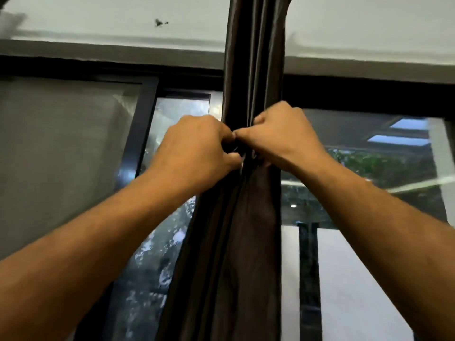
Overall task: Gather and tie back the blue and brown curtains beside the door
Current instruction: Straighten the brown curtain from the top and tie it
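Observation:
A dark brown curtain (248,232) hangs gathered into a narrow bundle down the middle of the head view. Both hands meet at its pinched waist. My left hand (197,148) grips the bundle from the left, fingers curled around a dark band that is mostly hidden. My right hand (280,134) pinches the same spot from the right, thumb and forefinger touching the left hand's fingertips. No blue curtain shows in this view.
Behind the curtain runs a black-framed sliding glass door (140,134) with a grey mesh screen (59,153) at the left. A white wall (110,18) spans the top. Trees show through the right glass pane (369,168).

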